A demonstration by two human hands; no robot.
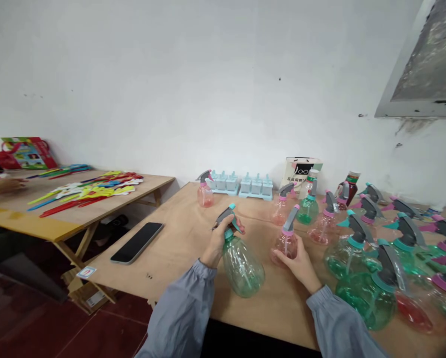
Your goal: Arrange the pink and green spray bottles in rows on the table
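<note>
Left hand (221, 235), fingers gripping green spray bottle (243, 271), right hand (300, 259), fingers clasped round pink spray bottle (284, 242)

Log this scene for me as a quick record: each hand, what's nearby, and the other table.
Left hand: left hand grips the head of a green spray bottle, which is tilted
Right hand: right hand around a small pink spray bottle, upright
Right side: more spray bottles, green and pink
Left side: phone, lying flat
Near wall: two pale blue tray sets
Other table: colorful flat pieces; another person's hand
</note>
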